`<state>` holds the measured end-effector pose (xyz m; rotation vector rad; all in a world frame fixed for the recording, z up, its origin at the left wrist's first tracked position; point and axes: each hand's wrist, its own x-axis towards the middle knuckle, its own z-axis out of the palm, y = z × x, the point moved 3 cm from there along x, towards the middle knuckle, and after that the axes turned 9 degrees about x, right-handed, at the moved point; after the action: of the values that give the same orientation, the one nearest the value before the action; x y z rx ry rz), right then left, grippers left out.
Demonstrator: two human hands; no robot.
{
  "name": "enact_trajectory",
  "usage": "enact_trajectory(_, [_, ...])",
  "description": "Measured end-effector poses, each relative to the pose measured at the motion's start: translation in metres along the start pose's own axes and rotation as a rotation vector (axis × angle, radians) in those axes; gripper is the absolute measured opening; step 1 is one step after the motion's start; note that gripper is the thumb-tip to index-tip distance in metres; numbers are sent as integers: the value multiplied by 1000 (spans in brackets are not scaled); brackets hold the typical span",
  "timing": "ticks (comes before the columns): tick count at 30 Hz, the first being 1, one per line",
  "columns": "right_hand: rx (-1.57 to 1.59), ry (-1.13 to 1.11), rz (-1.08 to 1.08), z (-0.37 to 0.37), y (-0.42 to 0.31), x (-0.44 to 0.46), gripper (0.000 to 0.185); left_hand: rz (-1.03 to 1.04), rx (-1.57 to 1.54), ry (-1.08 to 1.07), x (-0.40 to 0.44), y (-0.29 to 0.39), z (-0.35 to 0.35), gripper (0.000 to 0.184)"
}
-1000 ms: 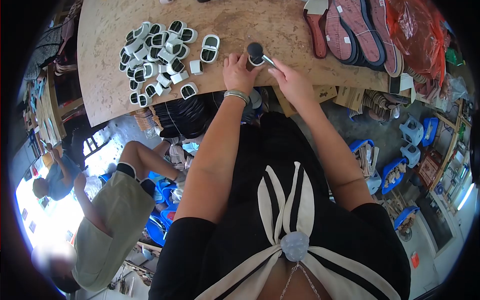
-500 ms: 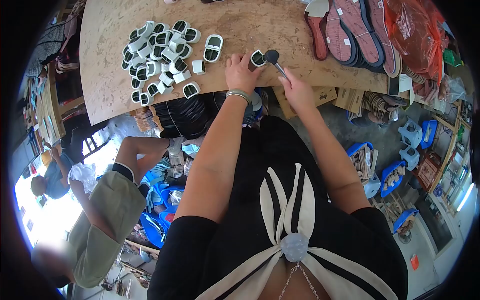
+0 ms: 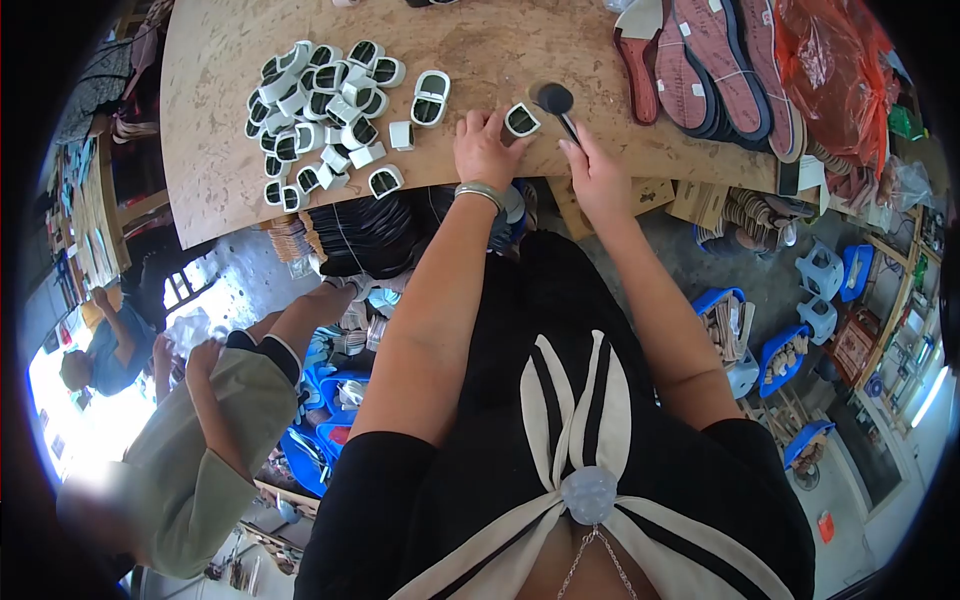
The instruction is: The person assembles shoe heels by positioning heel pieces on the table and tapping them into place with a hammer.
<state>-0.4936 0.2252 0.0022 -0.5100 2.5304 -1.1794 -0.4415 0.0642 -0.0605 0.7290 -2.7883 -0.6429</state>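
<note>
In the head view, my left hand [image 3: 485, 150] lies on the wooden table with thumb and fingers spread, beside a small white buckle-like piece with a dark inside [image 3: 521, 120]. Whether the thumb touches that piece I cannot tell. My right hand [image 3: 597, 175] is closed round the thin handle of a hammer with a round black head [image 3: 554, 97]. The hammer's head is to the right of the piece, apart from it. Left of my hands lies a heap of similar white pieces [image 3: 325, 105], with a larger double-framed one [image 3: 430, 98] near it.
A brush with a red handle [image 3: 642, 85], pink and dark soles [image 3: 715, 65] and a red plastic bag [image 3: 835, 70] lie at the table's right. Below the table are black bundles [image 3: 365, 235] and blue baskets [image 3: 785, 355]. Another person [image 3: 215, 430] is at the left.
The hammer head has moved slightly right and up, away from the white piece. The person at the left has shifted, with the arms drawn in.
</note>
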Motion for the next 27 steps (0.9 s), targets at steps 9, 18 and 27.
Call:
enact_trajectory(9, [748,-195,407,16,38,43,29,-28,-160,-10,6,3,-18,49])
enact_trajectory(18, [873,-219,457,9,74,100,37,-88,317,10,47,-79,-134,60])
enact_trajectory(27, [970,-186,486,10,79,103,40,166,171,84,166,-28,-107,59])
